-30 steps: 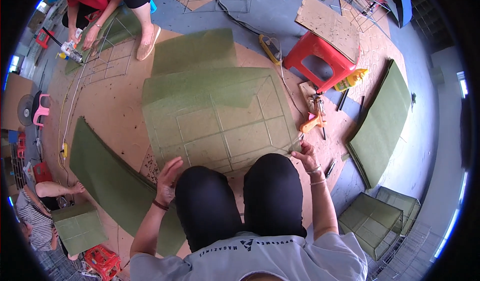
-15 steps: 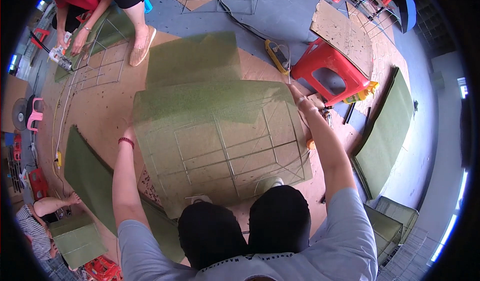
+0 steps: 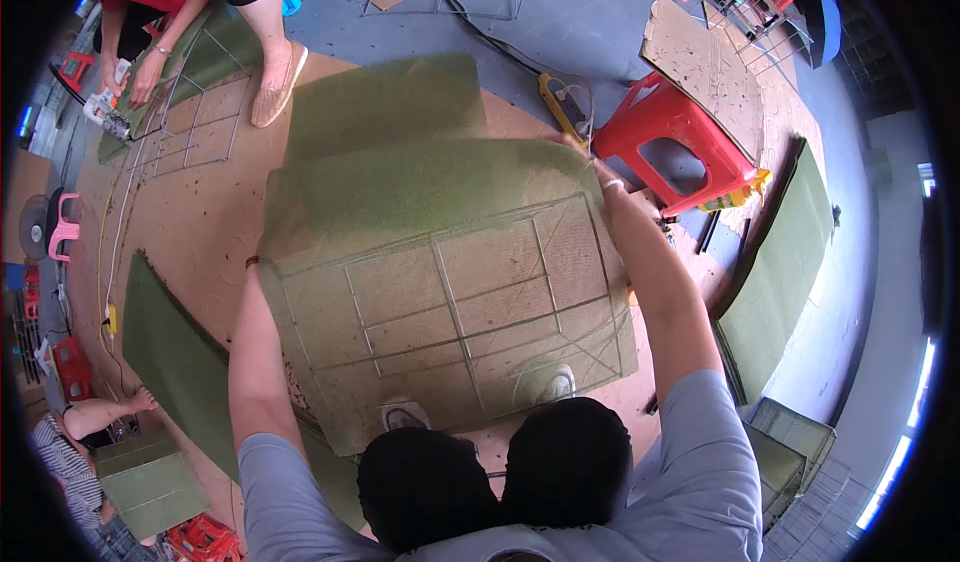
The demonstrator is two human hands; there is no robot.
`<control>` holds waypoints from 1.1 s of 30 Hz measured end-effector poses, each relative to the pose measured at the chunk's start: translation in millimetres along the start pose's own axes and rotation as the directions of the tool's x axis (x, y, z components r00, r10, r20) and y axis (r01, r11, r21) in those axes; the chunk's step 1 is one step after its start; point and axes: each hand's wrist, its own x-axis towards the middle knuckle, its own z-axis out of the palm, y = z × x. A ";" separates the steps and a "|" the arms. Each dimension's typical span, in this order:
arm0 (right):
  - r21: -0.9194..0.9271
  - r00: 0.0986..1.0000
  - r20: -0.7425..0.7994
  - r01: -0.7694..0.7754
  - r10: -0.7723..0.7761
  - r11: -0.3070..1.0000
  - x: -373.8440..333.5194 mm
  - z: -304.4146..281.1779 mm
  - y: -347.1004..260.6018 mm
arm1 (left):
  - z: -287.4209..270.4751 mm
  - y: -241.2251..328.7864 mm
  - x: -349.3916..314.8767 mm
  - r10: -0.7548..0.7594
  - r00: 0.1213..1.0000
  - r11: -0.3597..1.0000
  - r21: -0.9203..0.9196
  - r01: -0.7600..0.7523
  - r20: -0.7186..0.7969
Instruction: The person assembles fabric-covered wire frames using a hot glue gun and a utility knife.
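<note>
Your right hand [image 3: 585, 157] is closed on the far right corner of the green mesh sheet [image 3: 420, 192], just beside the red plastic stool [image 3: 672, 142]. Your left hand is hidden behind the sheet's left edge, with only the wrist and its red band [image 3: 252, 260] showing, so you cannot tell from this view how that hand is shaped or what it grips. You hold the sheet spread wide in front of you, between your two outstretched arms, and it is thin enough to see through: a wire grid frame [image 3: 470, 302] shows through its lower half, along with your shoes near the bottom edge. Another green sheet [image 3: 385, 97] lies flat on the brown floor board [image 3: 190, 222] beyond it. A yellow tool [image 3: 562, 104] lies on the floor near the stool. At the upper left, another person's hands [image 3: 130, 77] work on a second wire frame [image 3: 195, 112].
</note>
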 end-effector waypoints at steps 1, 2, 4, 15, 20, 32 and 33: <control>0.016 1.000 -0.018 0.003 -0.002 1.000 -11.0 -12.4 -4.8 | -8.1 5.7 10.8 0.013 0.998 1.000 -0.002 -0.013 0.065; -0.029 0.966 0.029 0.259 -0.258 0.966 8.8 16.1 -28.7 | -25.8 13.6 9.0 0.025 0.998 1.000 0.009 -0.026 0.059; -0.049 0.862 0.090 0.503 -0.498 0.863 29.6 54.9 -86.0 | -41.2 34.6 13.3 0.063 0.995 0.998 0.016 -0.064 0.078; 0.495 0.933 -0.033 -0.298 0.360 0.817 -23.9 55.7 -54.4 | -35.5 4.6 14.9 -0.023 0.999 0.806 0.592 -0.001 0.032; 0.254 0.937 -0.215 -0.218 0.274 0.942 -61.7 73.1 -72.2 | -43.5 -0.7 14.6 -0.092 0.992 0.729 0.684 0.007 0.088; 0.137 0.891 -0.375 -0.220 0.256 0.966 -300.0 142.5 -152.6 | -43.9 -13.8 -174.7 -0.043 0.998 0.928 0.368 0.060 -0.056; 0.063 0.901 -0.367 -0.223 0.230 0.973 -312.2 162.4 -159.3 | -39.9 -25.9 -195.9 -0.013 0.999 0.919 0.393 0.029 -0.042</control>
